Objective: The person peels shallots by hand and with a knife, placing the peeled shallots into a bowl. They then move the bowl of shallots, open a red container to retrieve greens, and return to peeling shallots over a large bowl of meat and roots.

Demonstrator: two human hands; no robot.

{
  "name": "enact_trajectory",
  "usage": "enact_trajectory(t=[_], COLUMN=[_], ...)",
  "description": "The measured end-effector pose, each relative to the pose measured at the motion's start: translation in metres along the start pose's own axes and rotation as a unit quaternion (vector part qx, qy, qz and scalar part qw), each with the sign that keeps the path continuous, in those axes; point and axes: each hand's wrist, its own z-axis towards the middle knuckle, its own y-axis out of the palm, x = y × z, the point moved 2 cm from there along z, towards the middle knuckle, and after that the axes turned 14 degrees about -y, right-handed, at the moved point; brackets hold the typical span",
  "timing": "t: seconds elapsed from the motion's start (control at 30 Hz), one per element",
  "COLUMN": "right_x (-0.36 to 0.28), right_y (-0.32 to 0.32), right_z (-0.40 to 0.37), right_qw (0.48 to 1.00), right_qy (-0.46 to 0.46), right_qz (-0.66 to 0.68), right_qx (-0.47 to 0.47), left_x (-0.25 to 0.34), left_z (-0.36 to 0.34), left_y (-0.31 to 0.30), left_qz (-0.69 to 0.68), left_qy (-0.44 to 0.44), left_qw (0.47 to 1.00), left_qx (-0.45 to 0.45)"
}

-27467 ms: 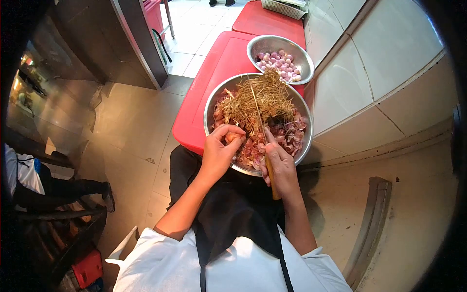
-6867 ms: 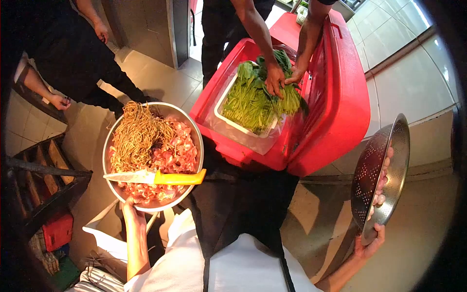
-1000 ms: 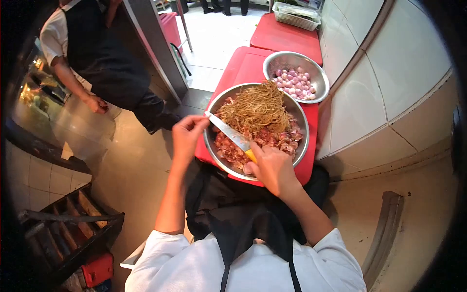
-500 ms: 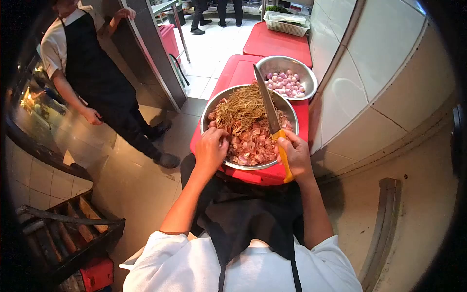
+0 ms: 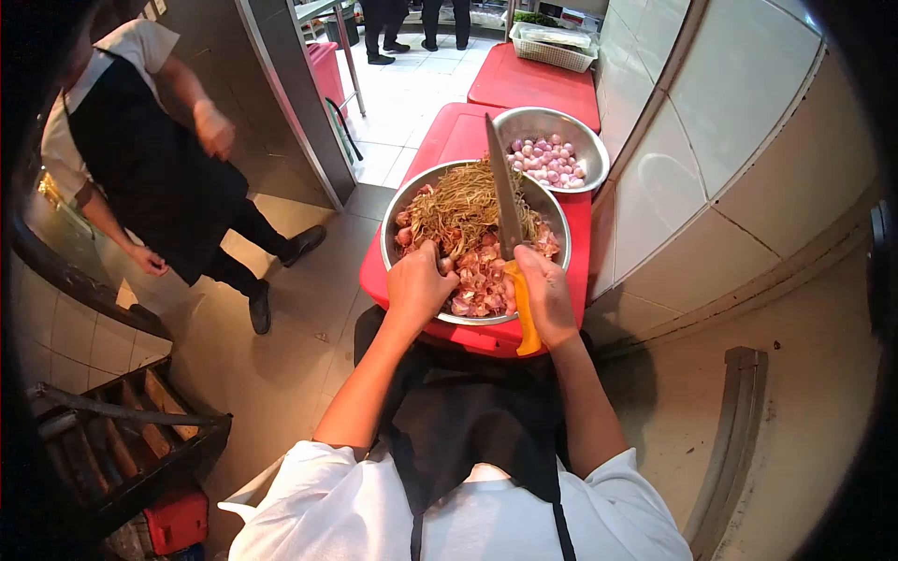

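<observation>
My right hand [image 5: 546,297] grips the yellow handle of a large knife [image 5: 506,201], its blade pointing up and away over a steel bowl [image 5: 391,208]. Inside the bowl lie reddish onion skins [image 5: 479,288], small red onions and a heap of dry brown roots or stalks [image 5: 460,208]. My left hand [image 5: 421,283] is closed at the bowl's near left edge; what its fingers hold, if anything, is hidden. Behind on the right, a second steel bowl [image 5: 595,150] holds several peeled purple-white onions [image 5: 550,161].
The bowls stand on a red lid [image 5: 447,131], with another red lid [image 5: 528,86] and a white basket [image 5: 552,54] behind. A person in a black apron [image 5: 150,159] stands at left. Wooden crate [image 5: 140,439] lower left; tiled wall [image 5: 739,103] right.
My left hand has shifted right, further over the bowl. My right hand and the knife have moved slightly left. The person at left has changed stance and lowered a raised hand.
</observation>
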Motion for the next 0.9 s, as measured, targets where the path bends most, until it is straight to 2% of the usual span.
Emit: enact_trajectory(t=[0.03, 0.13, 0.27, 0.5, 0.57, 0.67, 0.77, 0.9], right_x=[0.000, 0.003, 0.018, 0.018, 0.027, 0.025, 0.027, 0.035], right_y=[0.001, 0.002, 0.000, 0.012, 0.011, 0.017, 0.017, 0.008], right_z=[0.000, 0.002, 0.007, 0.010, 0.012, 0.014, 0.014, 0.013], right_qw=[1.000, 0.996, 0.992, 0.990, 0.986, 0.984, 0.988, 0.988], right_qy=[0.011, 0.030, 0.035, 0.039, -0.004, -0.002, 0.045, 0.099], right_qz=[-0.022, -0.073, -0.110, -0.133, -0.162, -0.170, -0.131, -0.103], right_qx=[-0.009, -0.030, -0.050, -0.040, -0.045, -0.052, -0.064, -0.055], left_x=[0.001, -0.001, -0.004, -0.008, -0.009, -0.013, -0.006, -0.012], left_z=[-0.001, 0.002, 0.004, 0.007, 0.006, 0.003, -0.005, -0.007], left_y=[-0.003, -0.005, -0.002, -0.006, -0.009, -0.005, -0.008, -0.003], left_qz=[-0.013, -0.070, -0.150, -0.162, -0.180, -0.200, -0.093, -0.050], left_qy=[-0.023, -0.017, 0.029, -0.005, -0.014, 0.012, 0.053, 0.081], left_qw=[1.000, 0.997, 0.988, 0.985, 0.981, 0.978, 0.994, 0.995], left_qx=[-0.004, -0.012, -0.020, -0.063, -0.077, -0.058, -0.028, 0.017])
